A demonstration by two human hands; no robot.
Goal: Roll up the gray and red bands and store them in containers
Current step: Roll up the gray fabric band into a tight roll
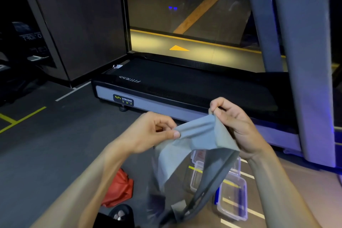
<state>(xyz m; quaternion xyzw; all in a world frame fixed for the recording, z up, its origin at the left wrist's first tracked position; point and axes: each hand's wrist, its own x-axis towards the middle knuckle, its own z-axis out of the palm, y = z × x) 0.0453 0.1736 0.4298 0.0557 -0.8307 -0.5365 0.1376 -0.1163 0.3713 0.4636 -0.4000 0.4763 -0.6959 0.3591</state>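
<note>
A gray band (196,144) hangs in the air between both hands, its loose loop drooping toward the floor. My left hand (153,131) pinches its left edge between thumb and fingers. My right hand (235,124) pinches the upper right edge, holding it slightly higher. A red band (120,189) lies crumpled on the floor below my left forearm. Clear plastic containers (233,196) sit on the floor under my right forearm, partly hidden by the gray band.
A treadmill (185,87) with a black belt stands just ahead, its gray upright post (303,61) at the right. Dark floor with yellow and white lines spreads to the left. A foot in a dark sandal (120,213) shows at the bottom.
</note>
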